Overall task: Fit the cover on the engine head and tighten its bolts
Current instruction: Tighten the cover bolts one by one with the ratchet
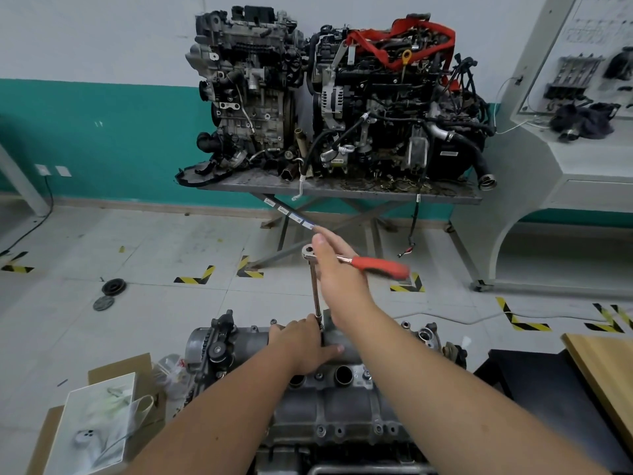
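Note:
A grey metal cover (239, 341) sits on the engine head (329, 413) low in the middle of the view. A ratchet wrench (376, 265) with a red handle stands on a long extension bar (315, 293) that runs down to the cover's far side. My right hand (337, 269) grips the ratchet near its head, the handle pointing right. My left hand (305, 344) rests on the cover, fingers wrapped round the foot of the extension bar. The socket and the bolt under it are hidden by my left hand.
Two whole engines stand on a metal table (339, 190) by the far wall. Cardboard boxes and a white bag (99, 419) lie at the lower left. A wooden board (606, 375) and a black surface are on the right. Round parts (113, 287) lie on the floor.

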Demonstrator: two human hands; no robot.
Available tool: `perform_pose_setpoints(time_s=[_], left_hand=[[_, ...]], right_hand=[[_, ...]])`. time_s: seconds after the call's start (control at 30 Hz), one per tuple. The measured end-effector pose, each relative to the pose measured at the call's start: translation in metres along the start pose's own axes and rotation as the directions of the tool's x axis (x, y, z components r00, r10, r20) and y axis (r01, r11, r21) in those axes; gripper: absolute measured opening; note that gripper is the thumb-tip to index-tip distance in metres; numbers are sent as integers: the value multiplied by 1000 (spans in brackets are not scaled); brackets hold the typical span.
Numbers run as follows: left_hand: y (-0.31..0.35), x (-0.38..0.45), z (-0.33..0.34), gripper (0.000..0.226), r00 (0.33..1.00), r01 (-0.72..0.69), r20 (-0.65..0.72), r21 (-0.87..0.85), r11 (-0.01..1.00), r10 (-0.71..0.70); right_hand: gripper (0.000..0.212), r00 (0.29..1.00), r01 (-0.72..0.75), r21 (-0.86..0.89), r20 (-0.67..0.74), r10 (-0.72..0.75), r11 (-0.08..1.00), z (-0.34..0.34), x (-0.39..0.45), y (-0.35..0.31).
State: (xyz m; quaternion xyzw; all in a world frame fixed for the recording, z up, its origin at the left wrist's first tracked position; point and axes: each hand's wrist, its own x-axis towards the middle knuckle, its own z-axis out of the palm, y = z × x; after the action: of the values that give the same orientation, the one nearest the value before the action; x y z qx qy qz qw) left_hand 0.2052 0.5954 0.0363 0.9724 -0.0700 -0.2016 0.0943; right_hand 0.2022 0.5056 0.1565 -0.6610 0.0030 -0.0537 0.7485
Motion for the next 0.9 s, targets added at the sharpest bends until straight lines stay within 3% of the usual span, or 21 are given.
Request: perform_pose_setpoints(time_s=[0.03,0.07,0.13,0.2,0.27,0.37,0.4,0.47,0.53,0.77,0.83,0.9], left_hand=[[0,-1,0,76,1000,1,7,-6,1000,-1],[1,-2,0,75,1000,-3,11,-11,1000,3],[0,-2,2,73,999,-46,-18,-42,998,46],[-1,-1,3,76,995,-91,-46,-73,993,87],[-1,0,3,76,998,-55,-45,-52,997,52],[-1,0,2,76,999,-26,-26,-17,1000,25],[-2,0,2,76,999,-30,-14,-13,999,30],[-2,0,3,75,999,-46,3,-5,999,46],[-2,0,2,75,999,-41,-1,-3,999,41],[-2,-4,0,75,999,-30,-9,-4,1000,30],[-2,-4,1,78,1000,-28,-14,-4,1000,28],[-1,-4,1,82,999,-28,-20,9,1000,28]], right_hand=[[24,984,175,-153,1,-177,973,-1,-2,6],[31,929,352,-323,4,-371,879,-4,-1,12],[25,710,598,-645,149,-688,477,-9,4,18],[19,548,652,-753,388,-741,88,-14,8,13],[23,576,631,-772,534,-618,-79,-13,8,2],[14,667,583,-788,603,-438,-197,-6,0,-13],[11,697,573,-797,597,-397,-193,-3,-3,-17],[35,780,523,-832,555,-290,-184,2,-7,-25],[47,819,507,-841,539,-196,-190,4,-6,-32],[36,869,494,-868,495,-19,-48,5,-2,-48],[29,905,411,-905,420,66,109,8,-2,-54],[26,936,187,-836,310,164,515,10,-2,-56]])
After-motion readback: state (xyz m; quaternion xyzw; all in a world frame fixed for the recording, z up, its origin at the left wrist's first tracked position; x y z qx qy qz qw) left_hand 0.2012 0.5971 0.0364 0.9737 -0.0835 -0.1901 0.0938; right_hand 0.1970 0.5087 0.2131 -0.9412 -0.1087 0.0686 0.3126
